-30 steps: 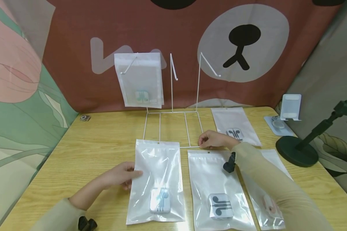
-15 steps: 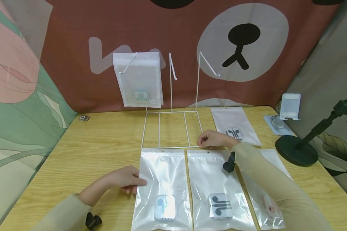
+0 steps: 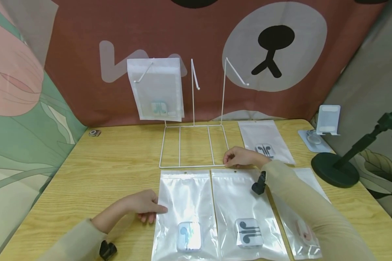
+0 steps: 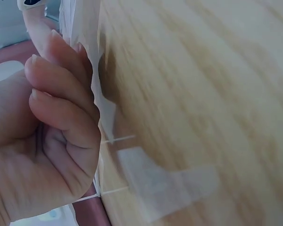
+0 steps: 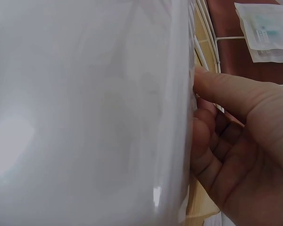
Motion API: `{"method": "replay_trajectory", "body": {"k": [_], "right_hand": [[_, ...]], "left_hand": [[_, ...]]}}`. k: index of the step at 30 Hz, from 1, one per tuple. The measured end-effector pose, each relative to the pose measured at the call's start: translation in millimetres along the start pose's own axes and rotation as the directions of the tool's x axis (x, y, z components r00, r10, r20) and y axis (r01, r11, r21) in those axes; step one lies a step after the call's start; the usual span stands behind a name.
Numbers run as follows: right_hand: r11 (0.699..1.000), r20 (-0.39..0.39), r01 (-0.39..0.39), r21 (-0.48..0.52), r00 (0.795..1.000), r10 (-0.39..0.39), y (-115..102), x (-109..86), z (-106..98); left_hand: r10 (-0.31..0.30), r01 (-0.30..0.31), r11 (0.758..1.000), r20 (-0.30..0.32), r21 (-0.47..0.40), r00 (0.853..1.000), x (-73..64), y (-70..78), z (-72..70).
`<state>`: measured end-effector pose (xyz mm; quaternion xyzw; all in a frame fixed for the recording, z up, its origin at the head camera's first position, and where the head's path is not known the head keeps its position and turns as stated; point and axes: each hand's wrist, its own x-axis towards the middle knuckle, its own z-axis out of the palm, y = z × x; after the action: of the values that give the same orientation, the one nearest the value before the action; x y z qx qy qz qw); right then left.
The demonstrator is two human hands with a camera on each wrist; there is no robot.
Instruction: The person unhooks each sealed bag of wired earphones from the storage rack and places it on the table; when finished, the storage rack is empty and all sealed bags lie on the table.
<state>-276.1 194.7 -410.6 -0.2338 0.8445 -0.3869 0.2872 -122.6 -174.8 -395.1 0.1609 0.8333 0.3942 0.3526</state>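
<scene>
Step in hand looks like lining up the earphone bags in a row on the counter (image 3: 111,163) in front of the wire rack (image 3: 193,145); left hand (image 3: 143,206) sits at the left edge of the leftmost bag (image 3: 187,210), fingers curled and pinching that edge (left wrist view shows the film (image 4: 96,89) against the fingertips); right hand (image 3: 240,157) rests at the top edge of the middle bag (image 3: 241,206) near the rack's front right corner, fingers loosely bent against the plastic (image 5: 108,108); can't tell from the wrist view whether it grips or only touches; leftmost bag lies flat, top edge just short of the rack's base wire, side by side with the middle bag, edges about touching; a third bag (image 3: 305,232) lies to the right, partly under the right sleeve; a fourth (image 3: 264,139) lies further back right; one bag (image 3: 156,88) hangs on the rack's left hook, the other two hooks (image 3: 197,85) bare; judgement: placement of the left bag is near done; next move likely calls for lifting a bag by its top edge and finding the small hang hole (image 3: 185,173) for a free hook; film is slippery and limp, so pinch close to the hole, keep the bag from folding.
</scene>
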Motion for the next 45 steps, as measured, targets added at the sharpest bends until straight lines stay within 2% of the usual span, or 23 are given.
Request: {"method": "replay_trajectory", "body": {"k": [9, 14, 18, 20, 22, 25, 28, 30, 32, 35, 38, 40, 43, 45], "right_hand": [[1.0, 0.001, -0.028, 0.014, 1.0, 0.028, -2, -0.7, 0], [0.999, -0.007, -0.046, -0.002, 0.999, 0.046, -2, -0.5, -1], [0.998, -0.008, -0.058, 0.0, 0.998, 0.058, -2, -1.4, -1], [0.998, -0.006, -0.058, 0.002, 0.998, 0.058, -2, -1.6, -1], [0.999, -0.003, -0.054, 0.002, 0.999, 0.054, -1, -1.4, -1], [0.999, -0.001, -0.052, 0.0, 0.999, 0.052, -1, -1.0, -1], [0.999, -0.005, -0.051, -0.006, 0.999, 0.051, -1, -1.1, -1], [0.999, -0.006, -0.044, -0.014, 0.999, 0.044, -1, -1.2, -1], [0.999, -0.007, -0.041, -0.026, 0.999, 0.041, -1, -1.6, -1], [0.998, -0.005, -0.04, -0.038, 0.999, 0.04, -1, -1.8, 0], [0.998, -0.006, -0.051, -0.042, 0.999, 0.05, -2, -1.8, 0], [0.998, -0.006, -0.056, -0.033, 0.998, 0.056, -2, -1.1, 0], [0.998, 0.0, -0.051, -0.022, 0.999, 0.051, -2, 0.3, -1], [0.999, 0.005, -0.045, -0.013, 0.999, 0.045, -2, 1.5, -1]], "left_hand": [[-0.005, 0.006, 0.997, -0.013, 0.075, 1.0, -3.7, 2.4, -6.0], [0.02, -0.017, 0.995, -0.031, 0.098, 0.999, -5.6, 8.8, -24.1], [0.079, -0.077, 0.996, -0.048, 0.043, 0.996, -4.2, 18.6, -44.8], [0.135, -0.134, 0.991, -0.06, 0.023, 0.989, -2.9, 23.9, -55.9], [0.199, -0.197, 0.98, -0.084, 0.028, 0.976, -1.4, 29.8, -67.3], [0.291, -0.284, 0.957, -0.157, 0.063, 0.944, 0.8, 38.6, -84.5], [0.341, -0.333, 0.94, -0.268, 0.073, 0.901, 2.7, 49.2, -101.0], [0.363, -0.362, 0.929, -0.359, 0.073, 0.86, 5.2, 55.8, -112.0], [0.379, -0.393, 0.917, -0.45, 0.067, 0.809, 8.6, 61.1, -123.0], [0.381, -0.426, 0.902, -0.58, 0.063, 0.72, 15.4, 67.0, -139.9], [0.322, -0.426, 0.904, -0.699, 0.026, 0.639, 23.7, 72.1, -156.9], [0.255, -0.428, 0.903, -0.767, -0.028, 0.588, 31.0, 75.5, -168.6], [0.169, -0.463, 0.88, -0.843, -0.104, 0.511, 43.2, 79.1, -185.6], [0.121, -0.506, 0.849, -0.875, -0.154, 0.469, 50.4, 81.0, -195.4]]}}
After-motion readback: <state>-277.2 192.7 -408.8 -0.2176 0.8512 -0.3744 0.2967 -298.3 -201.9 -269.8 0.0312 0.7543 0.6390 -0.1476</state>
